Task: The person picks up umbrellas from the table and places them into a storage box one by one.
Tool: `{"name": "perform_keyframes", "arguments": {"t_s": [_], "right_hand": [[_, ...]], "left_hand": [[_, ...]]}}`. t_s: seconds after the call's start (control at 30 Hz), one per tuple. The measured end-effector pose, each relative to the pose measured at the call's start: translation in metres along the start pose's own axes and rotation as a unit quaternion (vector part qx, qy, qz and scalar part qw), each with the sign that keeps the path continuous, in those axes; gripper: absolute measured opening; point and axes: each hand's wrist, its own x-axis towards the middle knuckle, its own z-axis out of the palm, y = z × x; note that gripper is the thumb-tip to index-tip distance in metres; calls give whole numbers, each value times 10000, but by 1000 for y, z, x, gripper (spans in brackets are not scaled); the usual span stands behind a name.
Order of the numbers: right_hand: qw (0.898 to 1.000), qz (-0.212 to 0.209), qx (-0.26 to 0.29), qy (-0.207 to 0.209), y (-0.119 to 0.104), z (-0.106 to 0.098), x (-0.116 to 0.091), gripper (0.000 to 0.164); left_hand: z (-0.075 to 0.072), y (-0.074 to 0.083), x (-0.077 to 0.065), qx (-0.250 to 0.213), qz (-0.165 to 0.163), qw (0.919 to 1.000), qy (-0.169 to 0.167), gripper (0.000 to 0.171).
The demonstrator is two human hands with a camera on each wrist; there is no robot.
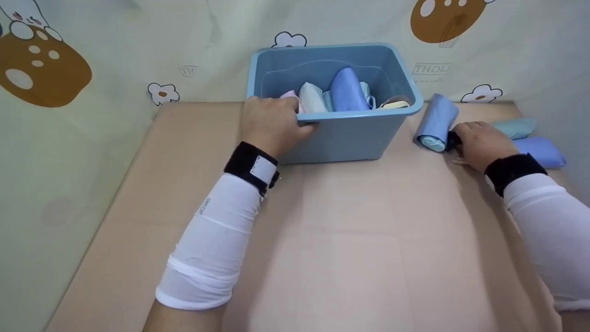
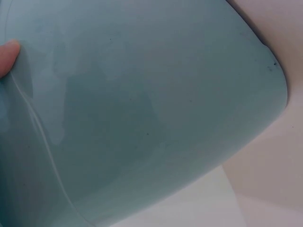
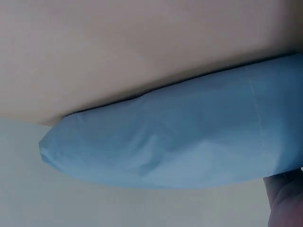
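My left hand [image 1: 272, 122] grips the near left rim of a blue plastic bin [image 1: 341, 138], thumb outside and fingers over the edge. The bin's smooth wall [image 2: 142, 104] fills most of the left wrist view. To the right of the bin, my right hand [image 1: 486, 143] is low over the table, its fingers curled at a small black object [image 1: 454, 139]; its kind is unclear. Beside that object lies a blue rolled bundle [image 1: 437, 121] with a pale teal end, seen along its length [image 3: 165, 137] in the right wrist view. A pale strip [image 1: 459, 161] shows under the hand.
Inside the bin are a blue-violet roll [image 1: 349, 90], a whitish roll [image 1: 313, 97] and other pale items. A teal bundle [image 1: 514, 128] and a violet-blue bundle [image 1: 539, 151] lie beyond my right hand. A patterned backdrop [image 1: 207, 50] stands behind the tan tabletop [image 1: 345, 258].
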Motion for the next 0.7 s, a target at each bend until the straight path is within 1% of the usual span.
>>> {"name": "perform_keyframes", "arguments": {"t_s": [0.03, 0.17, 0.2, 0.3, 0.33, 0.37, 0.4, 0.47, 0.57, 0.63, 0.7], "right_hand": [[9999, 8, -92, -101, -2, -1, 1, 38], [9974, 35, -564, -458, -7, -5, 9, 68], [9963, 46, -682, -523, -7, -5, 11, 72], [9937, 87, -960, -578, -6, -3, 11, 70], [9934, 110, -1009, -534, -5, -2, 11, 64], [9934, 159, -1043, -449, -4, -3, 11, 54], [9941, 188, -1019, -313, -3, -4, 11, 45], [9948, 305, -975, -22, -2, -12, 10, 37], [9932, 461, -699, 809, -2, -29, 7, 30], [9878, 547, -379, 1406, -5, -44, 3, 32], [9762, 519, -23, 2105, -10, -59, -2, 29]], "left_hand": [[0, 0, 0, -5, 3, 10000, 0, 51], [0, 0, 0, -12, -26, 10000, 26, 51], [1, 1, 0, -27, -29, 10000, 50, 51], [2, 3, 0, -108, 3, 9999, 128, 50], [3, 3, 0, -129, 13, 9998, 146, 50], [3, 3, 0, -155, 17, 9997, 164, 50], [3, 4, 0, -164, 19, 9997, 152, 50], [2, 3, 0, -145, -3, 9998, 131, 51], [1, 1, -1, -110, -55, 9999, 69, 52], [1, 0, -1, -111, -51, 9999, 61, 52], [1, 0, 0, -116, -25, 9999, 53, 52]]}}
